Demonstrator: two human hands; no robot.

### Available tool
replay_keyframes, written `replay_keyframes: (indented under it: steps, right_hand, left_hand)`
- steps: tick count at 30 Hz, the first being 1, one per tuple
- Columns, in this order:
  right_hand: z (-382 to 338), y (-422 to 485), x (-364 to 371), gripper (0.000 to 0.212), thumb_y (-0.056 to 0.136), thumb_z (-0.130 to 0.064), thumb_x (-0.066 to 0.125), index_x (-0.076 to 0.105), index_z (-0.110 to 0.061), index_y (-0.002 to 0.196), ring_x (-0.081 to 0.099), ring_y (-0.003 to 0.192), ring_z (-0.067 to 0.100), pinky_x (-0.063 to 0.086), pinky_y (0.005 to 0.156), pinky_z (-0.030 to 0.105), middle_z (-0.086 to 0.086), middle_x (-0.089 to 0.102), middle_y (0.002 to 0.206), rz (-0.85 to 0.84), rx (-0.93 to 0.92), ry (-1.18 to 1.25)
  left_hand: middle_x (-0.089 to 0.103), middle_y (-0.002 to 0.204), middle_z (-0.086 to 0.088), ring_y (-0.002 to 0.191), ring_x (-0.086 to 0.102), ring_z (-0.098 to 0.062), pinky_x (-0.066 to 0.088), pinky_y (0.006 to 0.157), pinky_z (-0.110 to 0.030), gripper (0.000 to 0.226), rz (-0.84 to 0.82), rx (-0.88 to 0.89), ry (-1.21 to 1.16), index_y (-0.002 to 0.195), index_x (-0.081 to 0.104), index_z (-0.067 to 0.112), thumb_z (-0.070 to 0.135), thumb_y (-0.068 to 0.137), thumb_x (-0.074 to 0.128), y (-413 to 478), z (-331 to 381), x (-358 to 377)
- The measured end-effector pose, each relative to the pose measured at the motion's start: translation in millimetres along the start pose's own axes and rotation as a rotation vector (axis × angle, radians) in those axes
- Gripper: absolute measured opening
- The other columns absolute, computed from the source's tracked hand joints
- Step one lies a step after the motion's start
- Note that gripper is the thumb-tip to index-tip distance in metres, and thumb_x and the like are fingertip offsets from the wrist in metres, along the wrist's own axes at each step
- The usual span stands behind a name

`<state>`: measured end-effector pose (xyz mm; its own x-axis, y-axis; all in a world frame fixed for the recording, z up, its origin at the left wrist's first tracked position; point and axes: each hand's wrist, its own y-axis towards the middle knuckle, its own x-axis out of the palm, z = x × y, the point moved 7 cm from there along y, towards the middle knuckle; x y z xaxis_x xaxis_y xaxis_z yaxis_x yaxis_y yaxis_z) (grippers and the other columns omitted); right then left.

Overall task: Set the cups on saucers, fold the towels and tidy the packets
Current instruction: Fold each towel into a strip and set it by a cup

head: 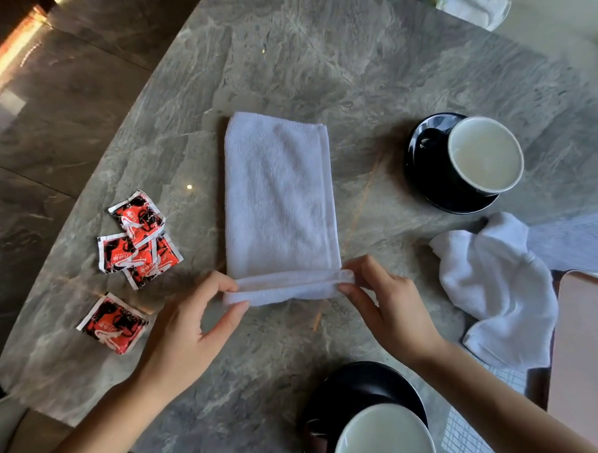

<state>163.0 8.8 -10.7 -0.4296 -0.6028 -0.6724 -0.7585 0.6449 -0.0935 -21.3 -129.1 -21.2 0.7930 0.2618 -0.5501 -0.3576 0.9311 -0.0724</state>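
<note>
2 pale-filled cups (386, 439) on saucers (359, 383)

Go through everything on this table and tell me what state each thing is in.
Middle towel: flat, folded narrow, near end being rolled.
Left hand: pinching roll's left end.
Right hand: pinching roll's right end.
Second towel: crumpled, unfolded.
Far cup: upright on saucer.
Near cup: upright on saucer.
Packets: scattered, three overlapping, one apart.
</note>
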Motion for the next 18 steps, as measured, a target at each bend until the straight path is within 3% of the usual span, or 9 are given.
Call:
replay_keyframes:
  steps: [2,5,9,12,16,18]
  right_hand:
    - [2,1,3,0.014,0.093,-0.042,0.044,0.044,-0.029,0.096,0.057,0.056,0.011,0.049,0.055,0.035,-0.007,0.059,0.064,-0.053,0.019,0.020]
    - [10,3,7,0.009,0.096,-0.031,0.052,0.050,-0.023,0.093,0.044,0.049,0.005,0.039,0.050,0.021,-0.008,0.050,0.057,-0.161,0.112,0.210]
    - [16,5,15,0.014,0.092,-0.033,0.055,0.056,-0.019,0.091,0.058,0.054,0.008,0.049,0.052,0.021,-0.006,0.061,0.060,-0.283,0.310,0.546]
    - [16,16,12,0.018,0.087,-0.038,0.056,0.057,-0.020,0.088,0.059,0.057,0.008,0.050,0.052,0.025,-0.010,0.063,0.064,-0.187,0.336,0.571]
    - [19,45,-5,0.009,0.094,-0.021,0.057,0.059,-0.017,0.086,0.053,0.059,0.005,0.048,0.052,0.036,-0.013,0.059,0.065,0.094,0.273,0.390]
    - [21,60,-11,0.008,0.093,-0.018,0.057,0.059,-0.013,0.087,0.055,0.063,0.004,0.047,0.054,0.030,-0.012,0.059,0.072,0.184,0.245,0.332]
  left_hand:
    - [0.050,0.063,0.008,0.057,0.050,-0.001,0.040,0.054,-0.018,0.013,-0.002,-0.065,-0.157,0.082,0.049,0.025,0.035,0.084,0.058,2,1,-2]
    - [0.048,0.057,0.002,0.052,0.039,0.001,0.030,0.049,-0.010,0.013,-0.046,-0.165,-0.404,0.080,0.050,0.021,0.026,0.084,0.061,6,2,-2]
    - [0.054,0.059,0.005,0.053,0.042,0.002,0.030,0.050,-0.009,0.007,-0.067,-0.176,-0.423,0.081,0.054,0.020,0.024,0.084,0.060,13,6,-5]
    - [0.060,0.065,0.006,0.060,0.049,0.004,0.034,0.054,-0.007,0.009,0.019,-0.192,-0.453,0.089,0.056,0.016,0.022,0.083,0.059,30,6,-9]
    - [0.064,0.076,-0.006,0.072,0.055,-0.005,0.039,0.061,-0.010,0.013,0.125,-0.138,-0.417,0.095,0.056,0.018,0.008,0.087,0.061,64,6,-19]
    - [0.062,0.075,-0.002,0.067,0.053,-0.001,0.038,0.059,-0.009,0.013,0.150,-0.115,-0.397,0.094,0.055,0.018,0.009,0.086,0.059,80,5,-20]
